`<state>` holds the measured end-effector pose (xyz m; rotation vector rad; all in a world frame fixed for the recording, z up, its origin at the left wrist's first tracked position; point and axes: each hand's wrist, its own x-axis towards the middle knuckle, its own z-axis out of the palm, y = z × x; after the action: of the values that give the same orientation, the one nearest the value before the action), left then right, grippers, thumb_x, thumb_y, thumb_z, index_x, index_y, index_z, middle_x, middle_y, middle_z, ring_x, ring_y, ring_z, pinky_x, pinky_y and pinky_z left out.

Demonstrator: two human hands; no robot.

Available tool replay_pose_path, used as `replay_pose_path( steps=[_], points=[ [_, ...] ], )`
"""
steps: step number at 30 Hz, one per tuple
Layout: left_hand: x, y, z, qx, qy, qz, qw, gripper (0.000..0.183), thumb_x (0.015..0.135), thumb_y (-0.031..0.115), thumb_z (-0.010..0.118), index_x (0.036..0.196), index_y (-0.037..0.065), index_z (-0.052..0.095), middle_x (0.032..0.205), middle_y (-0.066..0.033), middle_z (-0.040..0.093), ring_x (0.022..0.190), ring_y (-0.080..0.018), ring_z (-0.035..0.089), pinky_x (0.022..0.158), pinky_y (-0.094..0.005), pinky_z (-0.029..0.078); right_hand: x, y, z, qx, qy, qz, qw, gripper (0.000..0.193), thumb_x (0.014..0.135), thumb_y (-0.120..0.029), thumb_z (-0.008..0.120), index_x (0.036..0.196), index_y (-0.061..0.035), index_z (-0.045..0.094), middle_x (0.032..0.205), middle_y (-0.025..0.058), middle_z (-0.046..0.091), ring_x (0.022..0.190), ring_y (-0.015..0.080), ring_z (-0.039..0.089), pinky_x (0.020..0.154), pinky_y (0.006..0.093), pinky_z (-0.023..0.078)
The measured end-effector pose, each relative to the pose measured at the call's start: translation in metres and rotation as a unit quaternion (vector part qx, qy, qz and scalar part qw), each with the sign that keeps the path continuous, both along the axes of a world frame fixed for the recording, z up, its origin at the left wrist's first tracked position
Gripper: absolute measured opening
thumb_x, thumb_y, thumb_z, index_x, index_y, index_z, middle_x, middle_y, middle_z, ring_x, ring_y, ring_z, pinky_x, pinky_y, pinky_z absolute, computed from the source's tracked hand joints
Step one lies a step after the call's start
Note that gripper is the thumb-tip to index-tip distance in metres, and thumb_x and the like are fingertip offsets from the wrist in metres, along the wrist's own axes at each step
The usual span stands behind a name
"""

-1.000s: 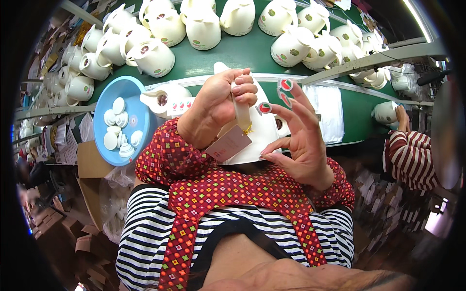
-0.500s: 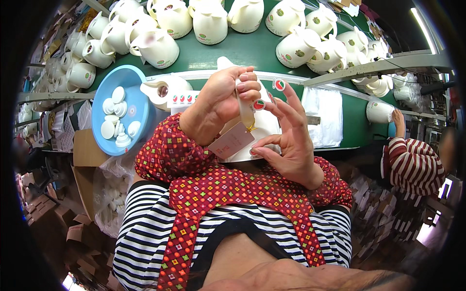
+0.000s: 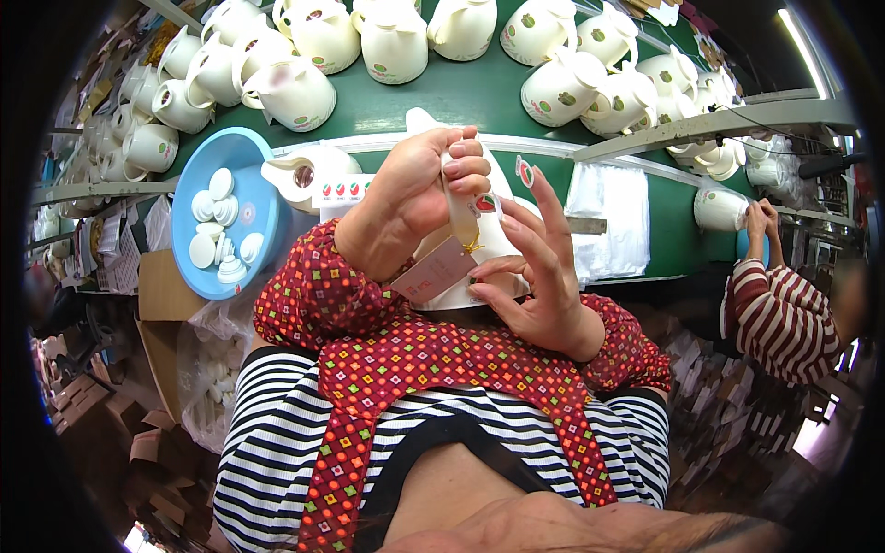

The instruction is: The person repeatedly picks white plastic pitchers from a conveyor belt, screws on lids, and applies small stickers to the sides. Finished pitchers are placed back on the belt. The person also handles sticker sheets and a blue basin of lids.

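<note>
A white jug [image 3: 498, 241] stands in front of me, partly hidden by my hands. Wrapped round its handle [image 3: 458, 210] are the fingers of my left hand [image 3: 415, 184]. A pale pink hang tag [image 3: 435, 272] dangles from the handle on a gold string. My right hand [image 3: 544, 281] is at the jug's right side, thumb and fingers bent toward the handle. One small red-and-green sticker [image 3: 525, 172] clings to its raised index fingertip. Another sticker [image 3: 486, 204] lies at the handle by its middle finger. Whatever the thumb touches is too small to make out.
At left stands a blue basin [image 3: 184, 166] with white lids [image 3: 221, 182]. Beside it are an open white jug [image 3: 323, 164] and a sticker strip [image 3: 343, 190]. Several jugs [image 3: 392, 46] line the green table's far side. Clear bags [image 3: 608, 221] lie right; beyond, a co-worker's hands [image 3: 758, 217] touch a jug.
My right middle finger has moved in against the handle with its sticker, and the index finger has shifted slightly left. My left hand keeps its grip. The co-worker's second hand now shows.
</note>
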<state>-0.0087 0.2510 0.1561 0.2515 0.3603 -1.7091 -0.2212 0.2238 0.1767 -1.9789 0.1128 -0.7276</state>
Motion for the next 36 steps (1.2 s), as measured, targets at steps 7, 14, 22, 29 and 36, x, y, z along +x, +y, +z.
replay_pose_path(
  steps=[7, 14, 22, 29, 36],
  points=[
    [0.000, 0.003, 0.001, 0.011, -0.013, 0.009, 1.000, 0.010, 0.112, 0.011, 0.040, 0.115, 0.004, 0.047, 0.075, 0.0040, 0.042, 0.059, -0.0070, 0.039, 0.052, -0.0239, 0.034, 0.000, 0.000, -0.001, -0.102, 0.010, -0.017, 0.995, 0.092, 0.077, -0.003, 0.089, 0.154, -0.0127, 0.040, 0.167, 0.0328, 0.012, 0.149, 0.0523, 0.036, 0.106, 0.0540, 0.053],
    [0.001, 0.009, 0.001, 0.001, -0.022, 0.005, 1.000, 0.011, 0.113, 0.013, 0.040, 0.114, 0.005, 0.047, 0.074, 0.0048, 0.040, 0.060, -0.0068, 0.037, 0.054, -0.0239, 0.034, -0.002, -0.004, -0.004, -0.130, 0.053, -0.104, 0.985, 0.114, 0.068, -0.022, 0.097, 0.160, -0.0105, 0.031, 0.168, 0.0310, 0.012, 0.154, 0.0519, 0.025, 0.120, 0.0597, 0.032],
    [-0.002, -0.004, 0.010, -0.007, -0.099, 0.005, 0.995, 0.012, 0.112, 0.013, 0.044, 0.118, 0.003, 0.048, 0.073, 0.0047, 0.040, 0.060, -0.0071, 0.036, 0.054, -0.0238, 0.033, 0.003, -0.020, -0.005, -0.092, 0.152, -0.108, 0.978, 0.131, 0.066, -0.036, 0.097, 0.168, -0.0120, 0.019, 0.169, 0.0326, 0.005, 0.157, 0.0513, 0.014, 0.124, 0.0571, 0.026],
    [0.034, -0.071, 0.037, -0.132, -0.320, -0.001, 0.938, 0.025, 0.111, 0.016, 0.047, 0.130, 0.001, 0.052, 0.081, 0.0002, 0.052, 0.072, -0.0136, 0.049, 0.071, -0.0280, 0.045, -0.043, -0.054, -0.014, -0.062, 0.141, -0.223, 0.963, 0.148, 0.062, -0.050, 0.099, 0.168, -0.0079, 0.005, 0.169, 0.0310, 0.004, 0.158, 0.0456, 0.014, 0.125, 0.0550, 0.025],
    [0.032, -0.191, -0.079, -0.001, -0.608, -0.013, 0.794, 0.042, 0.109, 0.031, 0.051, 0.081, 0.006, 0.069, 0.086, -0.0062, 0.067, 0.082, -0.0199, 0.063, 0.083, -0.0330, 0.049, -0.056, -0.056, -0.033, 0.051, 0.154, -0.286, 0.944, 0.132, 0.073, -0.035, 0.096, 0.167, -0.0062, 0.008, 0.169, 0.0202, 0.013, 0.146, 0.0377, 0.040, 0.117, 0.0524, 0.038]
  ],
)
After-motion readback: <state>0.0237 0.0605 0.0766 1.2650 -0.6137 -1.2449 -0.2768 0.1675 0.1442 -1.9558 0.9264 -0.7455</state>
